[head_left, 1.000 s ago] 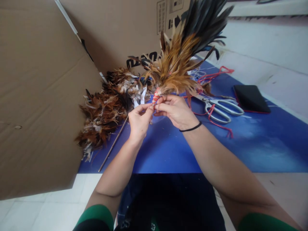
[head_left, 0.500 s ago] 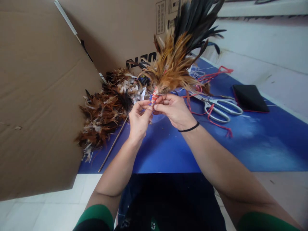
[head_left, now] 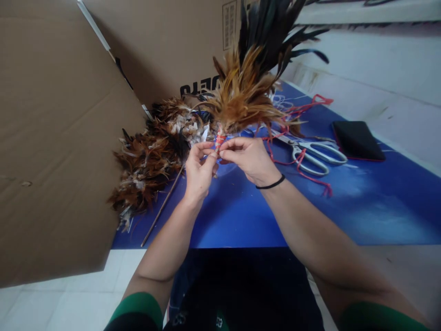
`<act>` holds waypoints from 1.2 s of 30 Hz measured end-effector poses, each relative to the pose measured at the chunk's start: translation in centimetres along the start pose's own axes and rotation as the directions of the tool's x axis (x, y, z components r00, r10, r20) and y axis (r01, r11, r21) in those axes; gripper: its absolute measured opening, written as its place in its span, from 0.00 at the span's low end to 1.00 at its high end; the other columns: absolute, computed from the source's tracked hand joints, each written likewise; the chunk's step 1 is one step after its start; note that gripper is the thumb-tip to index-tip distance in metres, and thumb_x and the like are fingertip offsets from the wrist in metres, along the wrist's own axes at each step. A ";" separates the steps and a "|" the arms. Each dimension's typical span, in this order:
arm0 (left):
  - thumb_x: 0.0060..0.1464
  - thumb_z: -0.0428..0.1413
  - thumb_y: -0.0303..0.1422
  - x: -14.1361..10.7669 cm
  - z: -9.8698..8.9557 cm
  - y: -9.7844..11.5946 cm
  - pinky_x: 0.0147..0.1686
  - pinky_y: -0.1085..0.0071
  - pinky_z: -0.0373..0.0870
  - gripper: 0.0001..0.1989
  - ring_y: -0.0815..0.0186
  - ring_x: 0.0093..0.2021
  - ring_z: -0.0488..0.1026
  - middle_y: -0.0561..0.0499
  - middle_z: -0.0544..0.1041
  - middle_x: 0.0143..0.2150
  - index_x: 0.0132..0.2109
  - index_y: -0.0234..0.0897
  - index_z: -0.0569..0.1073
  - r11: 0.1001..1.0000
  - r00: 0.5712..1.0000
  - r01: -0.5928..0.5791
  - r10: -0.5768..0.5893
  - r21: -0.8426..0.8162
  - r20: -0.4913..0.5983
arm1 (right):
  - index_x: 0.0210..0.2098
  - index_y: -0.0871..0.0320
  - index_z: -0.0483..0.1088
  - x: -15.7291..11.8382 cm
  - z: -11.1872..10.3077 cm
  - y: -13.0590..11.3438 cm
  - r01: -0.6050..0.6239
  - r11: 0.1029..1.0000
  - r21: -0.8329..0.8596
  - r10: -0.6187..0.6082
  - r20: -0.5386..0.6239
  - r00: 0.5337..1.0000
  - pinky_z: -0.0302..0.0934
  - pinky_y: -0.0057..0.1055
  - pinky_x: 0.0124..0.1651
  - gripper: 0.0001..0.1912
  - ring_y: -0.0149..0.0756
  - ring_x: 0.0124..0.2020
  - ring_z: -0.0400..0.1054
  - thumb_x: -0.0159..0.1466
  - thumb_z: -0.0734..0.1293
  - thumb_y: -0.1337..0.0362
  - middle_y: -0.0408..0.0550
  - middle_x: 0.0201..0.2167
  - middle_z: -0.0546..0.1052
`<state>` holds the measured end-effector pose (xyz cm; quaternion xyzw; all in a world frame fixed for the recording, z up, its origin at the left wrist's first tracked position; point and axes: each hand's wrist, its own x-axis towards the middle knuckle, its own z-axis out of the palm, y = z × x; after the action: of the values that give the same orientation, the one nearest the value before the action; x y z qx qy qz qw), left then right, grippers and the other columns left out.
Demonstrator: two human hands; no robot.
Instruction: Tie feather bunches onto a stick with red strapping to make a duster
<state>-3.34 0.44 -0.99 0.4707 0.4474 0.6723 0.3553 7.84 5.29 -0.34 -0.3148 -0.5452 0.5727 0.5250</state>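
Observation:
A bundle of feathers [head_left: 241, 99], golden brown low down and long black at the top, stands tilted to the right above the table. Its narrow base is wound with red string [head_left: 220, 139]. My left hand [head_left: 200, 168] is closed, thumb and fingers pinching the lower end of that base. Right beside it, my right hand [head_left: 250, 158] is pinched shut with its fingertips against the wrapped base. Whatever lies between the right fingertips is too small to make out.
Brown feather bundles [head_left: 144, 161] are heaped at the left, near a thin stick [head_left: 161, 207]. Scissors [head_left: 315, 156], loose red string [head_left: 313, 181] and a black flat case [head_left: 358, 140] lie on the blue table [head_left: 241, 220] at the right. Tall cardboard [head_left: 51, 138] stands along the left and back.
The feather bundle has swung slightly left at its top and turned a little. Both hands keep nearly the same place and pinch.

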 end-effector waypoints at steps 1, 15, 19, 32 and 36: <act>0.51 0.60 0.34 0.0 0.0 0.0 0.14 0.80 0.53 0.12 0.80 0.17 0.61 0.58 0.70 0.30 0.41 0.39 0.67 1.000 1.000 0.000 0.000 0.007 0.000 | 0.22 0.61 0.72 0.0 0.0 0.0 -0.003 1.000 -0.004 0.003 0.001 1.000 0.69 0.30 0.31 0.06 0.28 0.23 0.67 0.45 0.72 0.67 0.41 0.21 0.73; 0.52 0.59 0.35 -0.1 -0.2 -0.5 0.15 0.81 0.54 0.13 0.79 0.18 0.63 0.57 0.70 0.30 0.42 0.39 0.64 0.999 0.998 -0.007 0.003 0.053 0.063 | 0.21 0.61 0.71 0.5 -1.0 -0.5 -0.098 0.986 -0.132 0.120 0.168 0.978 0.62 0.28 0.31 0.05 0.28 0.25 0.64 0.46 0.70 0.66 0.42 0.21 0.72; 0.50 0.60 0.35 -0.1 -0.1 -0.3 0.15 0.80 0.53 0.14 0.79 0.17 0.62 0.58 0.70 0.28 0.41 0.38 0.65 0.999 0.998 0.032 -0.032 0.013 0.057 | 0.22 0.60 0.70 0.7 -0.8 -0.1 -0.119 0.991 -0.067 0.131 0.213 0.968 0.61 0.27 0.32 0.03 0.27 0.25 0.64 0.48 0.68 0.67 0.42 0.21 0.72; 0.46 0.61 0.37 -0.1 0.3 0.6 0.14 0.81 0.48 0.12 0.80 0.15 0.58 0.58 0.67 0.20 0.31 0.34 0.69 0.983 0.984 0.177 -0.177 -0.043 0.000 | 0.23 0.60 0.69 0.6 -0.7 -0.4 -0.146 0.986 0.075 0.125 0.236 0.964 0.63 0.29 0.32 0.02 0.28 0.24 0.65 0.48 0.68 0.69 0.41 0.21 0.72; 0.46 0.60 0.35 -0.1 0.3 0.9 0.14 0.81 0.48 0.10 0.80 0.15 0.58 0.57 0.68 0.21 0.30 0.33 0.69 0.981 0.982 0.186 -0.187 -0.050 -0.009 | 0.22 0.60 0.71 0.6 -0.8 -0.3 0.033 0.992 -0.125 -0.018 0.116 0.993 0.61 0.28 0.32 0.03 0.27 0.24 0.64 0.47 0.69 0.69 0.42 0.21 0.72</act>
<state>-3.08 0.14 -0.16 0.4134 0.4751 0.6501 0.4252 8.54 6.03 -0.08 -0.3071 -0.6137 0.5473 0.4791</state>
